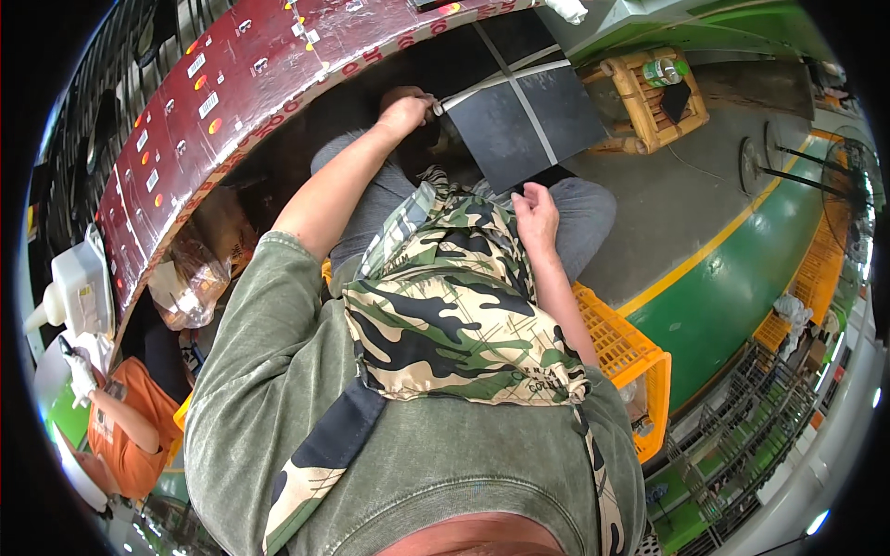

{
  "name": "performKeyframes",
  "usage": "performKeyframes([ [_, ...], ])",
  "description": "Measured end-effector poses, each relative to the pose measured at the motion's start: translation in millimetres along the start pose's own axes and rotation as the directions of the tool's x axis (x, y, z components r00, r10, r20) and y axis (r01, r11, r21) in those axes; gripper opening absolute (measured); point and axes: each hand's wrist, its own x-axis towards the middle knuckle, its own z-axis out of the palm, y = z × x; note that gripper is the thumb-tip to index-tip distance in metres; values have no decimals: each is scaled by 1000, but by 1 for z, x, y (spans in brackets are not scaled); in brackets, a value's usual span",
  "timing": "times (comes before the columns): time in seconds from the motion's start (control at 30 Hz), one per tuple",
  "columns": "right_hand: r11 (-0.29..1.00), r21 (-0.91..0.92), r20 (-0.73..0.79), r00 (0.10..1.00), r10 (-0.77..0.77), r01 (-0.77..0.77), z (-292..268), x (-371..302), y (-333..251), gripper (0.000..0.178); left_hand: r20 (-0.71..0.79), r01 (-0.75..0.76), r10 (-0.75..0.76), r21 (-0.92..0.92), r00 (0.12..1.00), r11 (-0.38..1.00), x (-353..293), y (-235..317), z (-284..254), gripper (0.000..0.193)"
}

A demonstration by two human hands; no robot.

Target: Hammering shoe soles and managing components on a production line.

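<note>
Gripping dark panel point(519, 120), left hand point(405, 113), right hand point(536, 211)

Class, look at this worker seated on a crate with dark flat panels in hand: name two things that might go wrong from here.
1. The left hand grips only an edge of the dark panel; the right hand sits off it, so the panel may tip or slide off the lap.
2. The loose camouflage apron could perhaps snag the panel's corner.

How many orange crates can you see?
2, perhaps more hidden. One orange crate sits under the person, by the right forearm. A stack of orange crates stands farther right on the green floor; I counted it as one because its layers blur.
</note>
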Motion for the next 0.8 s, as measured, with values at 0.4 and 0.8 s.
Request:
performKeyframes([
  [0.4, 985, 37, 67, 983, -173, 171, 29, 44, -28, 36, -209, -291, 215, -478, 954, 829, -100, 10, -38, 18],
  [0.8, 924, -280, -219, 920, -325, 260, 10, 119, -42, 45, 136, -701, 698, -36, 703, 713, -130, 40, -12, 17],
])
